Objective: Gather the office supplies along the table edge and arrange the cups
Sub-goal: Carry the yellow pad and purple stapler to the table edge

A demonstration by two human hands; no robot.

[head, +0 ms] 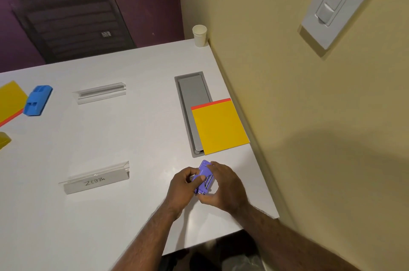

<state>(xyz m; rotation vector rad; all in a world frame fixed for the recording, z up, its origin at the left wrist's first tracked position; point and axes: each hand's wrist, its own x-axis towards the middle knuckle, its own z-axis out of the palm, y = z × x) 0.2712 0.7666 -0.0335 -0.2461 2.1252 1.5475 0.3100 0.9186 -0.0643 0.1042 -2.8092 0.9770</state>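
A: Head view. What do the hands hold, and why so?

B: Both hands close round a purple stapler [204,178] near the right edge of the tabletop [137,129], towards its near right corner. The left hand [183,186] pinches one long side; the right hand [223,186] cups the other side and the near end, fingers curled. Metal parts face upward, so the two-handed grip probably serves to close or turn it before setting it down.

A: Where are the other supplies?

B: A yellow pad with a red strip [219,125] lies against the right edge, partly over a grey inset cover [192,93]. A blue stapler [37,100] and a second yellow pad [11,99] sit at the left edge, apparently not yet gathered. A paper cup [199,35] stands upright in the far right corner, beside the wall.

A: And the surface and room?

B: The tabletop is smooth, pale grey and matt. Two clear name holders rest mid-table, the nearer one [96,178] lettered "ZEBRA", the farther one [100,93] blank. A yellow wall [309,115] meets the right edge; a dark chair [73,24] stands beyond the far edge.
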